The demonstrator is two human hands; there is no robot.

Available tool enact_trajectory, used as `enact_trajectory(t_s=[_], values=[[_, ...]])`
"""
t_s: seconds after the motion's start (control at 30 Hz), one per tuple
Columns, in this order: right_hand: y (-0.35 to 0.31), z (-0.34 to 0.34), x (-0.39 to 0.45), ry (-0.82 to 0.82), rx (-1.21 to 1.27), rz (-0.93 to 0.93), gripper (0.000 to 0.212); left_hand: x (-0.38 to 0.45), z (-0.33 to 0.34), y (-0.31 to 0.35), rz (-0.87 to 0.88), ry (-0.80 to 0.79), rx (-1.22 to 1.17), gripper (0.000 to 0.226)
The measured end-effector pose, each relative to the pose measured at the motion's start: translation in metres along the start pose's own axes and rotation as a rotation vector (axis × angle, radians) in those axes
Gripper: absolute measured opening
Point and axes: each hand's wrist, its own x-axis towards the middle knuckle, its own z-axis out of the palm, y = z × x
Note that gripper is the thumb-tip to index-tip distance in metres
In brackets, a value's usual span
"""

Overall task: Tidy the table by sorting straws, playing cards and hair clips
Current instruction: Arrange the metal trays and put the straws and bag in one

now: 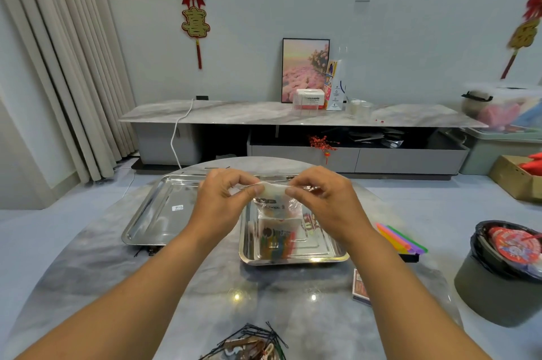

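Observation:
My left hand and my right hand each pinch the top edge of a clear plastic bag, held above the right steel tray. Something colourful shows through the bag and in the tray beneath it; what it is I cannot tell. A bundle of coloured straws lies on the table right of that tray. A deck of playing cards sits near my right forearm. Black hairpins and brown hair clips are piled at the table's near edge.
A second steel tray sits to the left on the round marble table. A bin with a black liner stands at the right. A low TV cabinet runs along the far wall.

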Motion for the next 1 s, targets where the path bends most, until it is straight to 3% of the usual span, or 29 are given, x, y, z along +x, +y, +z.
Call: enact_trajectory(t_s=[0.13,0.3,0.5,0.67,1.0], values=[[-0.006,0.007,0.001,0.038,-0.037,-0.071,0.005,0.001,0.006,0.010,0.105,-0.066,0.069,0.014],[-0.005,0.009,0.001,0.079,0.007,-0.070,0.005,0.003,0.010,0.020,0.309,-0.001,0.274,0.005],[0.000,0.006,-0.003,0.080,0.006,-0.020,0.003,-0.002,0.010,0.013,0.255,0.016,0.316,0.005],[0.001,0.005,-0.003,0.077,-0.081,-0.094,0.003,0.002,0.019,0.025,0.450,-0.039,0.454,0.029],[0.001,0.002,-0.006,0.098,-0.147,-0.161,0.005,0.010,0.002,0.026,0.686,-0.010,0.742,0.019]])
